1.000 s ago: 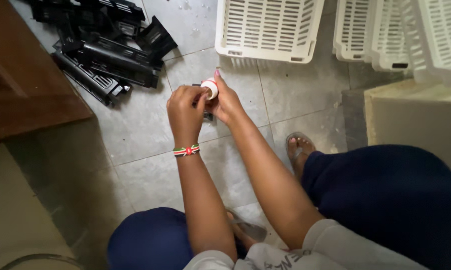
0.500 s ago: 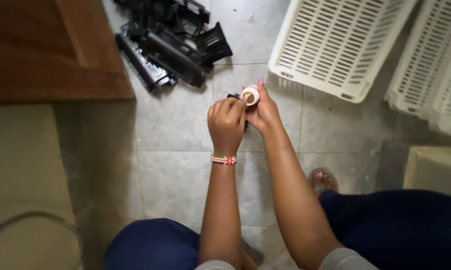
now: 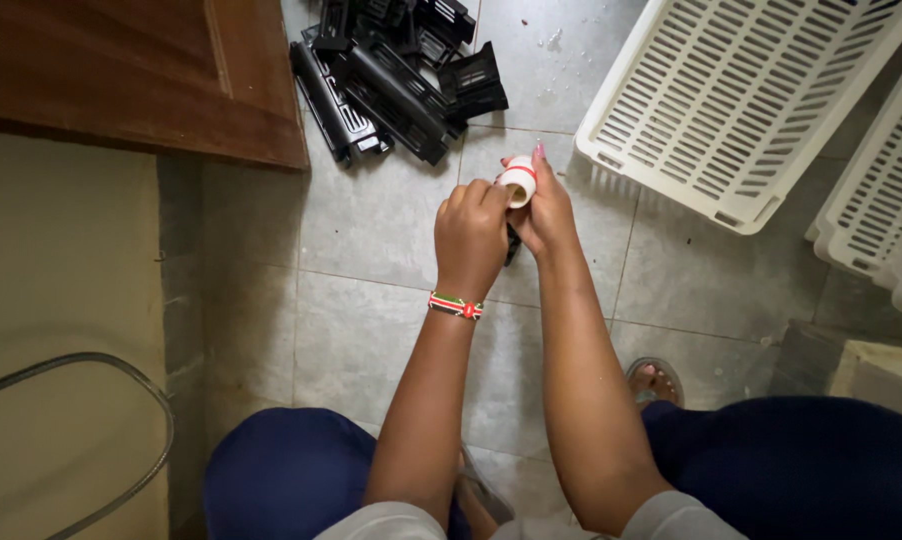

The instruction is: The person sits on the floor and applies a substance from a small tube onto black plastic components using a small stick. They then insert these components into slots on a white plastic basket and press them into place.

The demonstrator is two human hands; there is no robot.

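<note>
Underfoot, grey floor tiles (image 3: 391,220), white crates (image 3: 741,100), black parts (image 3: 391,70).

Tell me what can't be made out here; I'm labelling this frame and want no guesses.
Head view only:
- Dark item under the tape roll: hidden by the left hand and right hand; kind unclear.
- Left fingertips: curled behind the hand.
- White crates: cut off by the top and right edges.
- Black parts: piled up, cut off at the top; each one's shape is unclear.
- Sandalled foot: partly behind the knee.
</note>
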